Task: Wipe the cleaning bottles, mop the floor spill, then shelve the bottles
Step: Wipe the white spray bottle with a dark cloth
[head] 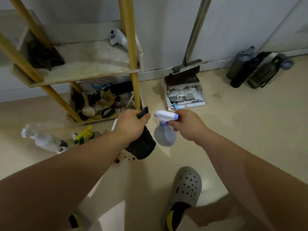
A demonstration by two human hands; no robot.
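Upper left of the frame: a shelf unit point(86, 70) on yellow poles, with a dark rag point(45, 55) lying on its upper board and a white handheld device point(116, 37) at the board's right rear. The bottom tier holds mixed clutter. Lower left, on the floor: a white spray bottle point(45, 140) lies on its side, and just right of it lies a yellow-trigger bottle point(84, 135), also down. Centre: the left hand point(131, 125) is closed around a dark cloth point(143, 145), which hangs below the fist. Dark red spill drops point(117, 161) mark the floor beneath the left forearm. Just beside the cloth, the right hand point(188, 125) grips a pale blue spray bottle point(164, 135) at the neck, holding it off the floor with the nozzle pointing left. Right of centre: a dustpan point(185, 97) with a broom stands at the wall. Upper right: dark drink bottles point(250, 70) sit on the floor by the wall. Bottom centre: a grey clog point(185, 187).
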